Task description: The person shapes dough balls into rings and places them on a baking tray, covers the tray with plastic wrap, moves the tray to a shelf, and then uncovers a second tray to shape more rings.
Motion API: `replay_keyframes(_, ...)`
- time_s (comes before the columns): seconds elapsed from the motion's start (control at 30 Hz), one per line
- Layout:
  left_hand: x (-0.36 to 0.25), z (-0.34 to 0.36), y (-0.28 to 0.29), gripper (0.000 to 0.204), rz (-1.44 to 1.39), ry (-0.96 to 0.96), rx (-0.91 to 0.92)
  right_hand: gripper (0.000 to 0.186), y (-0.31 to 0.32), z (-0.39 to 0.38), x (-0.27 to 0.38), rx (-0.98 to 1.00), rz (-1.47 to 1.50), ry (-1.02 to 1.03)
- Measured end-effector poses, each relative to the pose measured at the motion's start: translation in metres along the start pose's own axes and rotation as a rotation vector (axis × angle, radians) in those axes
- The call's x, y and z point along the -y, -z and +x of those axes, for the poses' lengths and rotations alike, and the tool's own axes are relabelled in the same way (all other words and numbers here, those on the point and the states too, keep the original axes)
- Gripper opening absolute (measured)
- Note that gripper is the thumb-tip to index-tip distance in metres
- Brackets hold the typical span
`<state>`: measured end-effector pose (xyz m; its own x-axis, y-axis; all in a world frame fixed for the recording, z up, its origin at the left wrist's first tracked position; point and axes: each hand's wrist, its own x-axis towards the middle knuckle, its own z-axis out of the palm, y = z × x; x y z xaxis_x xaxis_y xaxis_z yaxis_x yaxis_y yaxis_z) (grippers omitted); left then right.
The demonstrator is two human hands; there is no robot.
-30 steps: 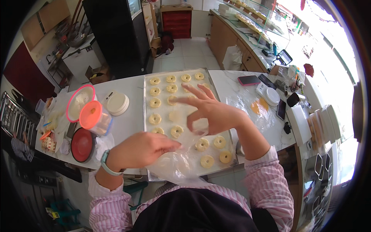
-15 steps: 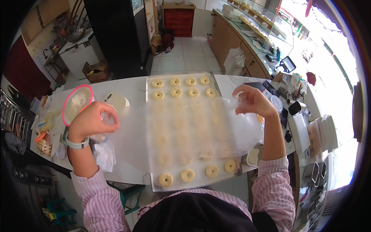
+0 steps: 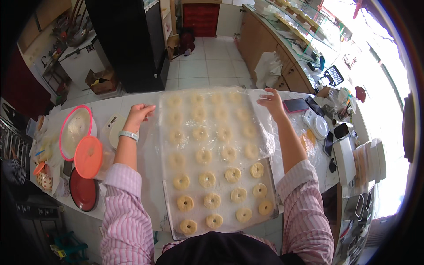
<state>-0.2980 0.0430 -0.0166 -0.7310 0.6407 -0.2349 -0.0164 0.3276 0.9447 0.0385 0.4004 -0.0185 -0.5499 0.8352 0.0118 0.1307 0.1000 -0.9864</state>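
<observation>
A long baking tray (image 3: 274,201) lies on the white counter, filled with several ring-shaped dough pieces (image 3: 207,179). A clear plastic sheet (image 3: 207,126) is spread over the tray's far half. My left hand (image 3: 139,113) pinches the sheet's far left corner beside the tray. My right hand (image 3: 271,100) holds the sheet's far right corner at the tray's far end. The near rows of rings lie uncovered.
Left of the tray stand a pink-rimmed bowl (image 3: 75,131), an orange lid (image 3: 88,157), a red lid (image 3: 84,193) and a white disc (image 3: 113,128). Phones (image 3: 295,105), a white round scale (image 3: 319,126) and small boxes (image 3: 345,159) crowd the right side. A black cabinet (image 3: 128,39) stands beyond the counter.
Both hands have carried the plastic sheet to the tray's far end and lowered it there. A second ago they were on the dough rings at the tray's middle.
</observation>
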Motion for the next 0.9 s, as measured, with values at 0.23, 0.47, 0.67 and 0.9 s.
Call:
replay_keyframes(0.23, 0.035, 0.058, -0.026, 0.032, -0.06, -0.06, -0.23, 0.059, -0.019, 0.044, -0.04, -0.225, -0.195, 0.218)
replay_keyframes(0.47, 0.03, 0.041, -0.019, 0.064, 0.094, -0.056, -0.356, 0.046, 0.031, 0.016, -0.009, -0.225, -0.392, 0.295)
replay_keyframes(0.67, 0.017, -0.08, -0.007, 0.049, -0.046, -0.174, -0.227, 0.027, 0.18, -0.089, 0.004, -0.193, -0.522, 0.245)
replay_keyframes(0.9, 0.049, -0.229, -0.003, 0.026, -0.214, -0.013, -0.367, 0.059, 0.267, -0.233, -0.039, 0.24, -0.995, 0.002)
